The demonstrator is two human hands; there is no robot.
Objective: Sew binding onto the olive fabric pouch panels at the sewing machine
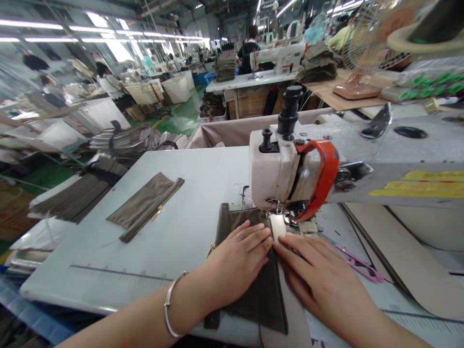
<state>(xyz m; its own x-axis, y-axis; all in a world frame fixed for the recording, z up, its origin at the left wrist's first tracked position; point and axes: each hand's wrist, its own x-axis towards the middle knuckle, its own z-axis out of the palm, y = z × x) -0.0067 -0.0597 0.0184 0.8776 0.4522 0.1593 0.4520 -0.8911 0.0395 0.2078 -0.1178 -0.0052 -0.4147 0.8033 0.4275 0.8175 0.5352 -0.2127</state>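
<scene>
Floor [184, 118] behind is crowded with machines [279, 57] and cloth piles [126, 140]. On the white desk [206, 166], a sewing machine [270, 169] is set. Just below it, a dark cloth [261, 302] seems partly sewn; a smaller cloth [143, 200], maybe waiting, is laid apart. The first is pressed by the left hand [235, 261], grip flat; the right hand's [322, 273] grip cannot be told.

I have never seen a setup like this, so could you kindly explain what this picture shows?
No robot here: a head-worn camera looks forward and down at a person's own bare hands. The left hand lies flat on a dark fabric panel; the right hand has fingertips at the panel's edge, just before a sewing machine. On the pale table, another dark piece with a gold zipper pull lies left, and a pink-handled tool right. Any grip is hard to tell.
</scene>
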